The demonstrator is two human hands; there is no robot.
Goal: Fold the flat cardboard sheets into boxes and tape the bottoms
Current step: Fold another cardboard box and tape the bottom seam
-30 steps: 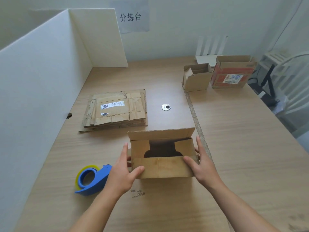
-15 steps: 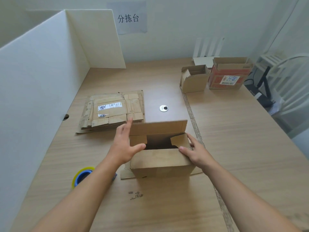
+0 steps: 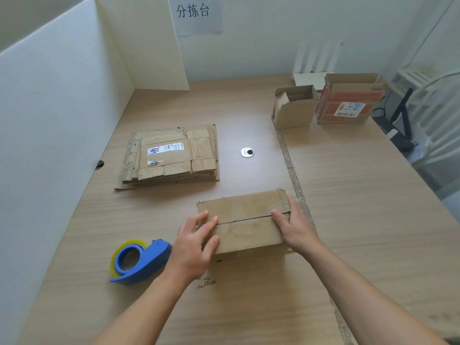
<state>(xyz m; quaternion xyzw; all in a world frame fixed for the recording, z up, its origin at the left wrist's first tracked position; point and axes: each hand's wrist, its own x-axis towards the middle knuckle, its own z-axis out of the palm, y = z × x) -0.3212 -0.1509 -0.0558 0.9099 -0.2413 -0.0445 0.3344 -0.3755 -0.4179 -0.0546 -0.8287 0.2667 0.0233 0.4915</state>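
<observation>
White partition wall [image 3: 49,120] along the left edge of the bench [image 3: 361,207]. Blue tape dispenser [image 3: 139,262] with a yellowish roll lies near-left on the bench, just beside the left wrist, not touched. Behind it, a stack of flat cardboard sheets [image 3: 171,155], top one carrying a white label, well apart from both hands.

Left hand [image 3: 194,245]: fingers straight, laid on the left end of the box [image 3: 245,220], thumb along the near face. Grip wide and flat, pressing down, nothing clasped.

Box sits near-centre on the bench, in front of the person. Long axis runs left to right, right end angled a little farther away. The closed flaps face up; their seam runs along the long axis, no tape visible on it.

Right hand [image 3: 296,227]: palm over the right end of the box, thumb on the seam, fingers down the right side. Grip wide, pressing, not curled round anything.

Round metal hole cover [image 3: 247,152] behind the box. Far right: small open brown carton [image 3: 293,108], touching or just beside a red printed carton [image 3: 348,100], also open on top. Paper sign [image 3: 196,13] on the back wall.
</observation>
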